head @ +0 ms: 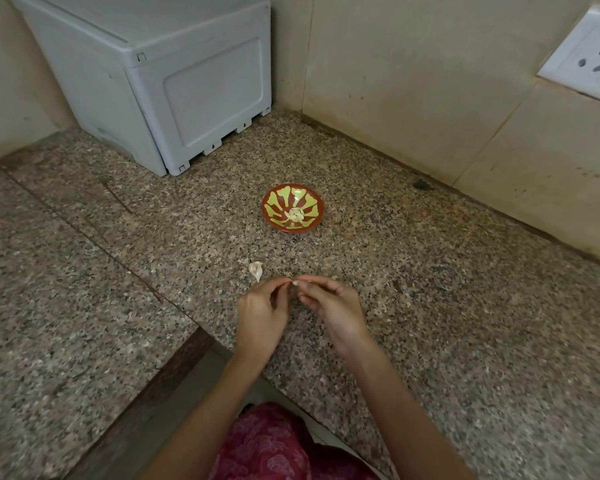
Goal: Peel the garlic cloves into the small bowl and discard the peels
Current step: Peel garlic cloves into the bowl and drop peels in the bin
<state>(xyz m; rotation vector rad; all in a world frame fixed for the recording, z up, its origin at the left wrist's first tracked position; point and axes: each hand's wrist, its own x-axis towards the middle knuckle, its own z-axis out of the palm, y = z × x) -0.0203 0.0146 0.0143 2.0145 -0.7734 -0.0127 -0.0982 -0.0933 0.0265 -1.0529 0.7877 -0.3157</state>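
Over speckled granite [447,306], hands [262,315] [333,313] pinch clove [295,283].

Granite counter [430,306]: small bowl [268,206], garlic clove [256,270], grey box [174,81].

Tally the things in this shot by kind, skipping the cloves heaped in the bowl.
Small bowl: 1
Grey plastic box: 1
Wall socket: 1
Garlic cloves outside the bowl: 2, a loose clove on the countertop, a held clove pinched between left hand and right hand
Total: 5
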